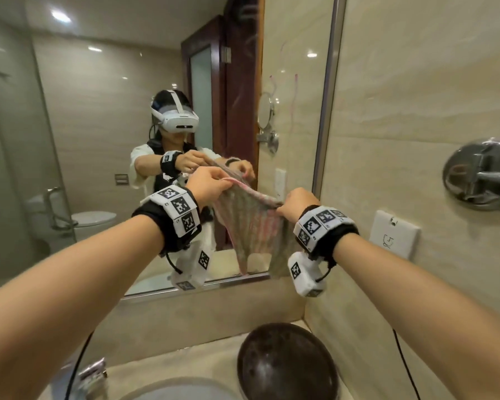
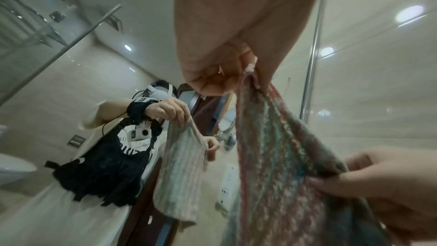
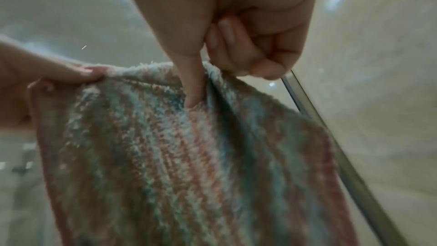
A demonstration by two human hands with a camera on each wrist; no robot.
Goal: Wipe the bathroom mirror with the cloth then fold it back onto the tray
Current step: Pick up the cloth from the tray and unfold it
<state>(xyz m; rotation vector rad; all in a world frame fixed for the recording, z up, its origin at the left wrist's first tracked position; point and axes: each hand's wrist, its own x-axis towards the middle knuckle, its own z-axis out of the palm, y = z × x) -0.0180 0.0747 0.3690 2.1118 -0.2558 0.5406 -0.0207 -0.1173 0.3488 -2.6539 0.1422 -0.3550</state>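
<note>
Cloth: a striped pink, green and blue terry cloth (image 1: pixel 250 223) is held up in the air in front of the mirror, at about 12 o'clock from the head camera, and hangs down from its top edge. Its lower part reaches the level of the mirror's bottom frame; whether it touches the glass cannot be told.

Left hand: the left hand (image 1: pixel 207 184) is closed on the cloth's top corner at 10 o'clock of the cloth. In the left wrist view the corner is seen pinched between curled fingers (image 2: pixel 212 79) and the thumb.

Right hand: the right hand (image 1: pixel 296 204) is closed on the opposite top corner, at 2 o'clock of the cloth. In the right wrist view the fabric is seen pinched under the thumb, with the other fingers (image 3: pixel 238 51) curled into the palm.

Spread: the top edge is stretched between the two hands, sloping down from the left hand to the right hand.

Mirror: the mirror (image 1: pixel 98 111) fills the upper left of the head view; pinkish streaks are seen on the glass at 1 o'clock, near its right frame. The person and the held cloth are reflected in it.

Tray: a dark round tray (image 1: pixel 286 365) lies on the counter at 6 o'clock, below the cloth and well apart from it.

Surroundings: a wall socket (image 1: pixel 394 235) is seen at 3 o'clock of the right hand, and a chrome wall mount (image 1: pixel 479 174) above it.
</note>
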